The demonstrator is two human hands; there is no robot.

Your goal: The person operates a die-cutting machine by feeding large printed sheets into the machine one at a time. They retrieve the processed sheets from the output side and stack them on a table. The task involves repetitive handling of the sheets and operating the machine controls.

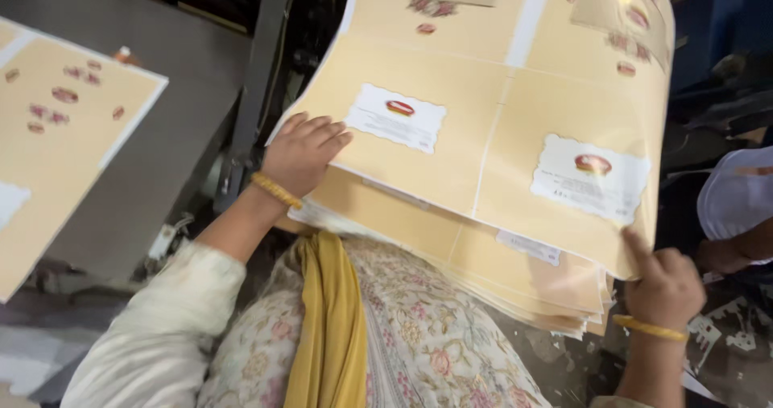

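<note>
The largest item in view was a stack of printed cardboard sheets (499, 239), tan with white label panels and small red oval marks, resting against the person's front and reaching away from the body; what carried its far end could not be seen. The top sheet (483, 134) lay slightly askew over the pile, its near edges overhanging, which suggested it was being squared or lifted off. A second printed sheet (56, 142) of the same pattern lay apart on the grey tabletop (185, 134) to the left. The left hand (302, 154) rested flat on the top sheet's near left corner, fingers together and extended, apparently pinning it. The right hand (664, 287) sat at the near right corner, forefinger raised against the sheet's edge, other fingers curled; whether it gripped the sheet could not be determined. Both wrists carried gold bangles.
</note>
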